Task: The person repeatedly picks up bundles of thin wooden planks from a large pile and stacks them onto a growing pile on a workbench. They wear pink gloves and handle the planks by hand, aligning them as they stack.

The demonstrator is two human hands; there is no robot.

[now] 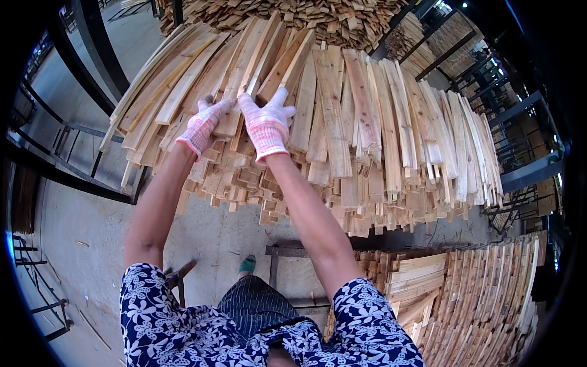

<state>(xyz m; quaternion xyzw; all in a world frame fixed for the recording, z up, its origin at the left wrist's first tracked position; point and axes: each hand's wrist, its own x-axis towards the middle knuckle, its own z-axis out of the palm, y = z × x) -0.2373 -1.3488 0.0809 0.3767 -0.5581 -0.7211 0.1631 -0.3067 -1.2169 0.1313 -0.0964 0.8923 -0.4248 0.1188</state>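
Long, pale wooden slats lie side by side in a wide, layered pile (pixel 333 116) in front of me. My left hand (pixel 206 125), in a pink-and-white knit glove, closes at the side of one slat (pixel 228 126) near its near end; its fingertips are partly hidden among the wood. Gloved alike, my right hand (pixel 267 119) rests just right of that slat, fingers spread and the thumb touching its edge. A darker-edged slat (pixel 284 64) lies tilted beyond the right fingers. Both arms reach forward over the pile's near edge.
A lower stack of slats (pixel 483 293) stands at the near right. Loose wood pieces (pixel 330 21) form a heap at the back. Dark metal posts (pixel 98 49) and frames stand at left, with a blue-grey beam (pixel 532 175) at right. Wood scraps lie on the concrete floor (pixel 79 208).
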